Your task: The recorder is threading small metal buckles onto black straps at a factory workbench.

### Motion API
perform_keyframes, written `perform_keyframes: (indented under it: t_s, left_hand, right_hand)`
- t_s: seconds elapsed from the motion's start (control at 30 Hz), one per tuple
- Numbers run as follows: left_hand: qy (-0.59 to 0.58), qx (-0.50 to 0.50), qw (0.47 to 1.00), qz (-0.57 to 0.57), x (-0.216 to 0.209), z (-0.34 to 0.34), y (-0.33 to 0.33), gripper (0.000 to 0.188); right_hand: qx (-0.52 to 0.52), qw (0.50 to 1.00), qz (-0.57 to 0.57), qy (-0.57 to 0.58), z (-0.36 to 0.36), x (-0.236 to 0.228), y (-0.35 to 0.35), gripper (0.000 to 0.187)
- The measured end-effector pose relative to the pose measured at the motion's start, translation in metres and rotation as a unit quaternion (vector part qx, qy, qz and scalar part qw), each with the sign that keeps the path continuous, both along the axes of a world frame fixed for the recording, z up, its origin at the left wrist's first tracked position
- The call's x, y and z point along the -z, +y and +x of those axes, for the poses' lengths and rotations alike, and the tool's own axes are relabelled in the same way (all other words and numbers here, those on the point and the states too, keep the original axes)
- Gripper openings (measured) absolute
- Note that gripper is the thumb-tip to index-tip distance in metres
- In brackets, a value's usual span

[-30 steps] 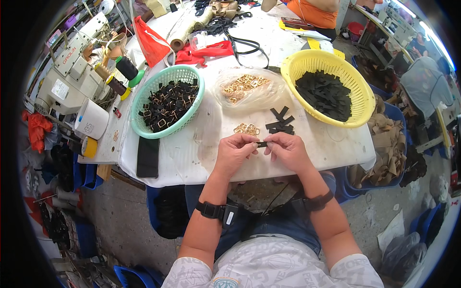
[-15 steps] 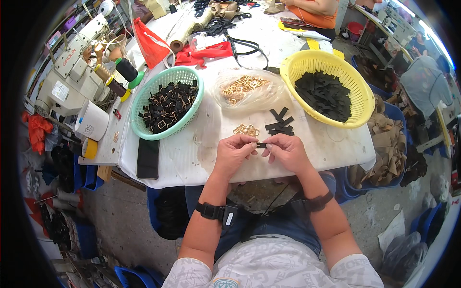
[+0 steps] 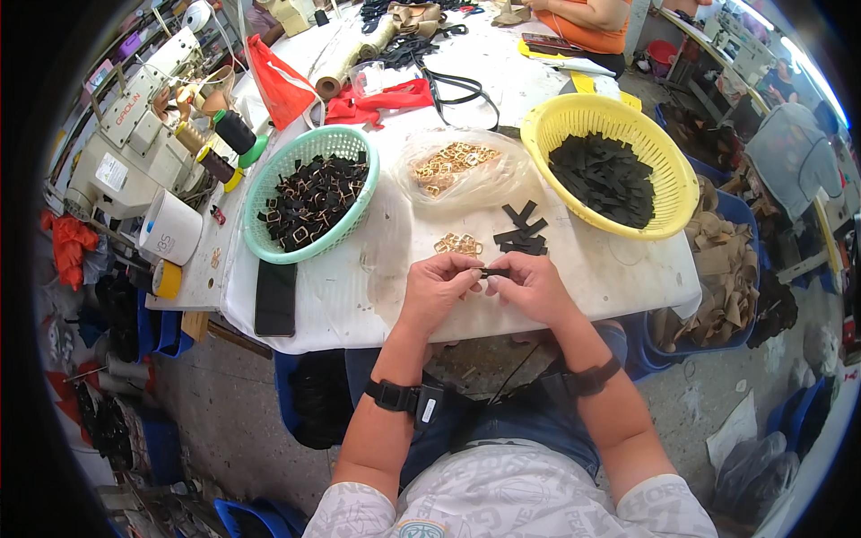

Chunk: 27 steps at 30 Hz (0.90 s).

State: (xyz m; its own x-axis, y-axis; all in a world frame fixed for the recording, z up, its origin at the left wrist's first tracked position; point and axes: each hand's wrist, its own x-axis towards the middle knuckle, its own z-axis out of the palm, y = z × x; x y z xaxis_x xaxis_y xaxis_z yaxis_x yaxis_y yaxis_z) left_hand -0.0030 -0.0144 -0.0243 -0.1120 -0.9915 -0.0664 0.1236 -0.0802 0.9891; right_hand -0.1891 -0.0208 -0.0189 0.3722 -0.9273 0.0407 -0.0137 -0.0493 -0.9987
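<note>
Near the table's front edge, my left hand point(image 3: 439, 289) and my right hand point(image 3: 535, 287) meet fingertip to fingertip. Between them is a short black strap piece point(image 3: 495, 272), pinched from both sides. A small glint shows by my left fingertips, but whether it is a buckle I cannot make out. Just beyond my hands lie a small heap of gold buckles point(image 3: 458, 243) and several loose black strap pieces point(image 3: 522, 231). A clear plastic bag point(image 3: 421, 194) behind them holds more gold buckles.
On the left stands a green basket point(image 3: 369, 202) of black straps fitted with buckles, beside a black phone point(image 3: 275, 300). To the right, a yellow basket point(image 3: 677, 193) contains black strap pieces. Thread cones point(image 3: 235, 132) and a sewing machine point(image 3: 126, 152) are at far left; another person point(image 3: 592, 13) sits opposite.
My right hand has turned slightly, its fingers shifting along the black strap piece. My left hand keeps almost the same place.
</note>
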Motion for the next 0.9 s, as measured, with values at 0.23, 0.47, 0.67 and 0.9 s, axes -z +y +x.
perform_keyframes:
  t_s: [0.23, 0.47, 0.67, 0.9]
  left_hand:
    - [0.001, -0.003, 1.000, -0.014, 0.0007, -0.0034, 0.0007, 0.012]
    - [0.015, -0.005, 1.000, -0.020, -0.0024, -0.0059, 0.0017, 0.012]
    - [0.013, -0.002, 1.000, -0.021, -0.0022, -0.0058, 0.0014, 0.012]
    - [0.026, 0.006, 0.999, -0.023, -0.0015, -0.0054, 0.0018, 0.013]
  right_hand:
    - [-0.001, 0.999, 0.005, 0.031, 0.0015, -0.0008, -0.0014, 0.011]
    - [0.015, 1.000, 0.008, 0.020, 0.0028, 0.0022, -0.0016, 0.010]
    - [0.034, 0.999, -0.002, 0.018, 0.0050, 0.0052, -0.0011, 0.011]
    - [0.039, 0.999, -0.001, 0.026, 0.0052, 0.0059, -0.0012, 0.010]
